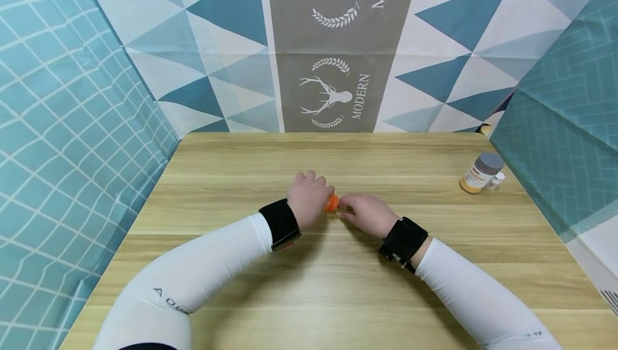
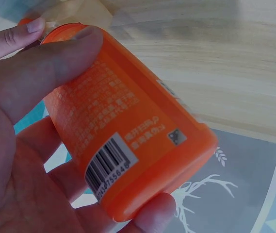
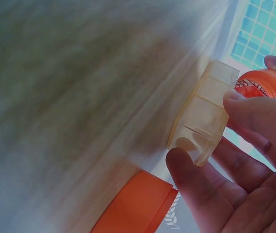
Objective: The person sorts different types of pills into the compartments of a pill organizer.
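My left hand [image 1: 310,199] grips an orange bottle [image 2: 128,126], its thumb along the printed side and its fingers curled behind. A barcode label shows near the bottle's base, which tilts toward the patterned backdrop. With thumb and fingertips, my right hand [image 1: 369,213] pinches a translucent yellowish box [image 3: 203,109] with partition lines inside. In the right wrist view, the box overlaps the bottle's other end. A flat-edged orange piece [image 3: 135,204] shows at the bottom of that view. Both hands meet over the middle of the table, and most of the box is hidden from the head view.
A jar with a grey lid [image 1: 482,173] stands at the right back of the wooden table [image 1: 309,296], with a small white-capped container [image 1: 495,180] beside it. Patterned cloth [image 1: 232,44] hangs behind the table, and tiled-pattern sheets [image 1: 63,124] line the sides.
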Action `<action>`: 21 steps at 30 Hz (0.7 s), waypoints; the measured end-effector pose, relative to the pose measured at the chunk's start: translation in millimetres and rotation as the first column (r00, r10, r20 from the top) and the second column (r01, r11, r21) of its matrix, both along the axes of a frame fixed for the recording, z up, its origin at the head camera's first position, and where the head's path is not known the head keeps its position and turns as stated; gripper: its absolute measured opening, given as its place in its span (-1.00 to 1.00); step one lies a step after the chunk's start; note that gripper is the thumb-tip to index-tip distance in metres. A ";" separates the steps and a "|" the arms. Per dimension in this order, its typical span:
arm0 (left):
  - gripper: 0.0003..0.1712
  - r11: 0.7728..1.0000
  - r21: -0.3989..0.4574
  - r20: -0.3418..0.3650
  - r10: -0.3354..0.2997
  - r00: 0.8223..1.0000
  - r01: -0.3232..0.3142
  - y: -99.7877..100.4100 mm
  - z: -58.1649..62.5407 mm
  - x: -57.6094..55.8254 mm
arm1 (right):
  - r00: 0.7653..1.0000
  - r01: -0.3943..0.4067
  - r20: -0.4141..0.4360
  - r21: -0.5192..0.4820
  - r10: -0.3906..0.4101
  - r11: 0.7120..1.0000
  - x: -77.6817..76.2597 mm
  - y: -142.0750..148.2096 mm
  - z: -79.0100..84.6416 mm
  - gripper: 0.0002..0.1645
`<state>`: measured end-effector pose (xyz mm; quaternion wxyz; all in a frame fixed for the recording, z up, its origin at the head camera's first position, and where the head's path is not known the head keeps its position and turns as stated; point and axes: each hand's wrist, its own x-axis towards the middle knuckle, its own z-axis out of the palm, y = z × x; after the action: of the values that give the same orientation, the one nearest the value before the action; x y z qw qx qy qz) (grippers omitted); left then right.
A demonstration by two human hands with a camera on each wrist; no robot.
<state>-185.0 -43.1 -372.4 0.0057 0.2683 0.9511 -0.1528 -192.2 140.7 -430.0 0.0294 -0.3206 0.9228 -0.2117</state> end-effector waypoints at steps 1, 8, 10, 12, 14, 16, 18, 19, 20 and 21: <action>-0.68 1.000 -0.003 0.001 0.000 1.000 0.000 0.3 0.3 0.3 | 1.000 0.002 0.000 0.002 -0.002 1.000 0.1 0.0 -0.2 -0.93; -0.67 1.000 0.001 0.000 0.002 1.000 -0.002 -1.5 -0.7 0.6 | 1.000 -0.003 -0.009 0.002 0.003 1.000 0.1 0.0 -0.5 -0.93; -0.66 1.000 0.000 0.001 0.005 1.000 -0.005 -2.1 -0.6 0.7 | 1.000 -0.006 -0.007 0.002 0.006 1.000 -0.1 -0.1 -0.1 -0.93; -0.65 1.000 -0.004 0.004 0.006 1.000 -0.006 -1.6 0.1 0.6 | 1.000 -0.005 -0.005 0.003 0.005 1.000 -0.3 -0.3 0.4 -0.93; -0.65 1.000 -0.012 0.006 0.004 1.000 -0.004 -0.1 1.2 0.3 | 1.000 -0.002 -0.005 0.005 0.002 1.000 -0.3 -0.4 1.2 -0.93; -0.65 1.000 -0.027 0.009 -0.001 1.000 0.002 1.7 2.9 0.6 | 1.000 -0.004 -0.010 0.006 0.004 1.000 -0.4 -0.4 1.7 -0.93; -0.65 0.999 -0.046 0.007 -0.011 1.000 0.012 3.0 4.3 1.1 | 1.000 -0.008 -0.016 0.008 0.008 1.000 -0.4 -0.5 1.7 -0.92; -0.64 0.998 -0.057 0.006 -0.015 1.000 0.016 3.4 4.8 1.5 | 1.000 -0.009 -0.019 0.010 0.009 1.000 -0.4 -0.5 1.6 -0.92; -0.64 0.998 -0.065 0.005 -0.019 1.000 0.019 3.5 5.0 1.8 | 1.000 -0.011 -0.021 0.011 0.011 1.000 -0.3 -0.3 1.6 -0.92; -0.64 0.997 -0.068 0.002 -0.022 1.000 0.022 3.3 4.9 2.0 | 1.000 -0.012 -0.022 0.011 0.012 1.000 -0.1 -0.3 1.6 -0.92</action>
<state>-183.0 -39.7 -367.4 0.0137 0.2784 0.9424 -0.1850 -192.3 140.4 -428.4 0.0221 -0.3282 0.9223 -0.2027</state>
